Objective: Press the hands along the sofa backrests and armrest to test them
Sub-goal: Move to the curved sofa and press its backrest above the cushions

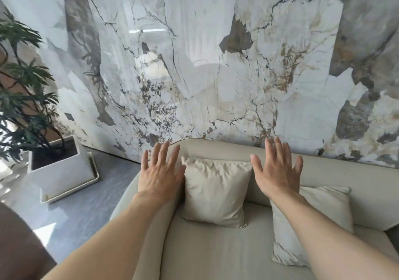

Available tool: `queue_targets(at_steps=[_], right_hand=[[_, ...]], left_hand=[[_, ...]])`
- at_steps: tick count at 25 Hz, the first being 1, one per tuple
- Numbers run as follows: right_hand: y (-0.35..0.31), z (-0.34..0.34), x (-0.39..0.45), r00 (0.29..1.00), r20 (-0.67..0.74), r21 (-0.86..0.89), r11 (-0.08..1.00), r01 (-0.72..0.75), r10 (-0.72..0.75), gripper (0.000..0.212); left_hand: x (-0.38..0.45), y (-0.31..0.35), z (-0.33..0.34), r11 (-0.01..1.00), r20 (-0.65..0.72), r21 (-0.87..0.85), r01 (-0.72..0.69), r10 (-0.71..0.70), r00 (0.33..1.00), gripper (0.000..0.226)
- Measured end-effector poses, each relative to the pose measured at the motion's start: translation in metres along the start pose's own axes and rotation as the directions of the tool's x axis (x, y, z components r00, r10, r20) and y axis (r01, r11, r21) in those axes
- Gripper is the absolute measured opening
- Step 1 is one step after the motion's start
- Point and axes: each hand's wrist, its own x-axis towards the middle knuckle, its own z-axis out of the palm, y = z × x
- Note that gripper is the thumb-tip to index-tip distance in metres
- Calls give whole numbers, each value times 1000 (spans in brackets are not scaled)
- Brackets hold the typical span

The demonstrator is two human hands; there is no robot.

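Observation:
A beige sofa fills the lower middle and right, its curved backrest (218, 150) running along the wall and its armrest (127, 202) curving down the left side. My left hand (160, 171) is spread flat, palm down, over the corner where armrest meets backrest. My right hand (277, 169) is spread the same way over the backrest further right, fingers slightly blurred. I cannot tell whether either palm touches the upholstery. Both hands hold nothing.
A cream cushion (216, 191) leans on the backrest between my hands; a second cushion (323, 210) lies partly under my right forearm. A marble wall (216, 63) rises behind. A white square planter (62, 167) with a leafy plant (23, 98) stands on the grey floor to the left.

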Motion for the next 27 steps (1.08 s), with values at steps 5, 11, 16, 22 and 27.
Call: queue_targets(at_steps=[5, 11, 16, 22, 27], right_hand=[[-31, 40, 40, 997, 70, 3, 1000, 25, -25, 68], [-65, 94, 84, 990, 123, -64, 996, -55, 62, 69], [-105, 146, 113, 978, 137, -117, 983, -142, 158, 71], [-117, 241, 176, 973, 158, -148, 978, -148, 171, 75], [-93, 344, 208, 970, 176, -152, 978, -141, 167, 73]], left_hand=[[46, -33, 21, 997, 37, 71, 3, -6, 999, 63], [118, -72, 84, 994, 69, 46, -96, 93, 993, 66], [200, -114, 144, 983, 110, -29, -181, 183, 977, 66], [261, -123, 251, 930, 216, -12, -368, 362, 907, 65], [286, -91, 358, 925, 233, -36, -378, 375, 897, 66]])
